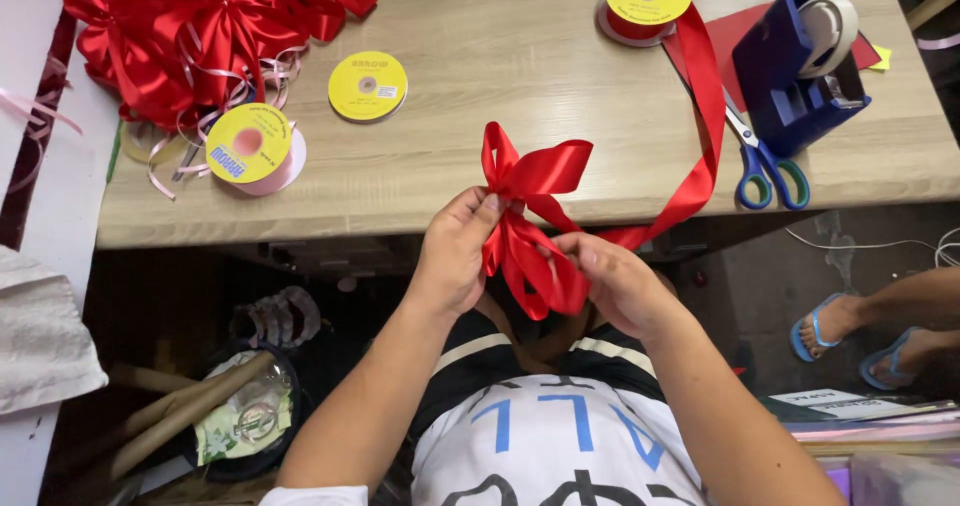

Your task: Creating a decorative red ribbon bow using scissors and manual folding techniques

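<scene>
Head view, looking down: wooden table [520, 76] fills the top half, its near edge just above both hands. Far-left corner of the table: pile of finished red bows [190, 26] with thin pink curling ribbon [190, 131] trailing out of it. Right side of the table: blue tape dispenser [795, 71] with a roll of tape in it, sitting partly on a red paper sheet [725, 36]. Just left of the dispenser, scissors [765, 166] with blue and green handles, tips pointing up the table. Three ribbon spools with yellow labels: pink spool [252, 148] below the bow pile, flat yellow spool [367, 86] to its right, red spool [645, 1] at the top edge. Red ribbon strip [705, 126] runs from the red spool down across the table, over the edge, and into the half-made red bow [530, 226]. Bow sits in the air at the table's front edge, between both hands, above the person's lap; loops fan up over the tabletop and down toward the lap. Left hand [455, 251]: fingers closed together, thumb and fingertips pinched on the bow's centre. Right hand [615, 281]: fingers curled shut around the lower loops, thumb on top, touching the ribbon. Hands close, bow between them. Another person's feet in blue sandals [850, 331] at far right on the floor, well apart.
</scene>
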